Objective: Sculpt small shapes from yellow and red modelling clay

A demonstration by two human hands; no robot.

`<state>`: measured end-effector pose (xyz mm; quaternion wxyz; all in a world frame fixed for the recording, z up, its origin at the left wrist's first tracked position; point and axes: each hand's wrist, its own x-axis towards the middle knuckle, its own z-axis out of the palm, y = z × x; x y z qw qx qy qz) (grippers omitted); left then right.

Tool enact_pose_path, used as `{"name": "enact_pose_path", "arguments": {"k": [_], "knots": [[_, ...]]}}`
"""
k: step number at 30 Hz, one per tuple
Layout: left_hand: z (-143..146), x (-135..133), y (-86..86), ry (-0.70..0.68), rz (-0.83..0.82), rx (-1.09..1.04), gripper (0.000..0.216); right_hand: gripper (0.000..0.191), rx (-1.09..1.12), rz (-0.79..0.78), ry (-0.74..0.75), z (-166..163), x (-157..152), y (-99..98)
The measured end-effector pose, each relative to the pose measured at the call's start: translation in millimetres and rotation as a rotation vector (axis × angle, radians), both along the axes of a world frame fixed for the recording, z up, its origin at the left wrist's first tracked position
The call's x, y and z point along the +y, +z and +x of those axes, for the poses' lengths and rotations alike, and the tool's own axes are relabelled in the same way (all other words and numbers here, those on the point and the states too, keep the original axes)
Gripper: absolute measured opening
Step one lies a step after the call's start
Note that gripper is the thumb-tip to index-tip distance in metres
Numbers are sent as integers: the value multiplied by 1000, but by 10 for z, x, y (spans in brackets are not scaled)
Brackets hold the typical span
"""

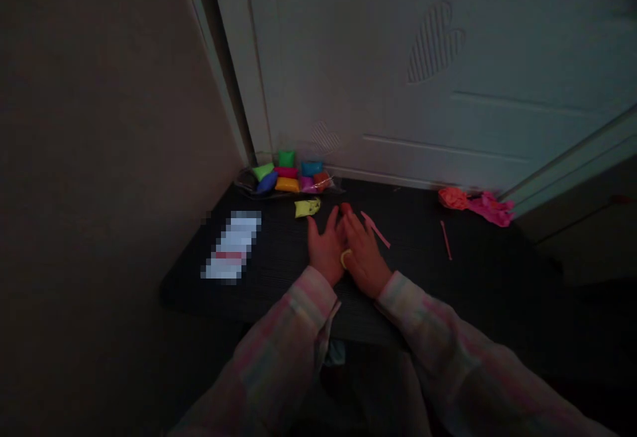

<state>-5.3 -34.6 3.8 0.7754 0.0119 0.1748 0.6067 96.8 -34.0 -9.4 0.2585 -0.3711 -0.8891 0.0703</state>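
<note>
My left hand (326,246) and my right hand (362,251) lie palm against palm over a dark table (279,264), fingers stretched out. A small lump of yellow clay (345,258) is pressed between the two palms; only its edge shows. A torn yellow clay packet (307,207) lies just beyond my left fingertips. A pink stick tool (375,229) rests right of my right fingers.
A clear bag of coloured clay packets (291,177) sits at the back by a white door (428,72). Orange and pink wrappers (475,205) lie at the back right, a second thin pink stick (446,240) nearby. A blurred white paper (233,245) lies left.
</note>
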Motion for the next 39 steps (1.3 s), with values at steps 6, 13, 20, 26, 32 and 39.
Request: {"name": "enact_pose_path", "arguments": {"k": [6,13,20,26,32,39], "knots": [[127,-12,-57,18,51,85,50,52,286,-114,35,-238,-118,160],[49,13,16,129,7,113,55,39,362,-208,-2,-12,39,76],[84,-11,-40,388,238,897,35,42,-242,-110,22,110,24,23],[63,-77,9,316,708,1802,33,45,-353,-58,69,39,8,49],[-168,48,25,478,703,1916,29,54,-377,-137,67,-11,-34,75],[-313,134,-109,568,474,1851,25,68,-224,-282,84,45,-2,71]]}}
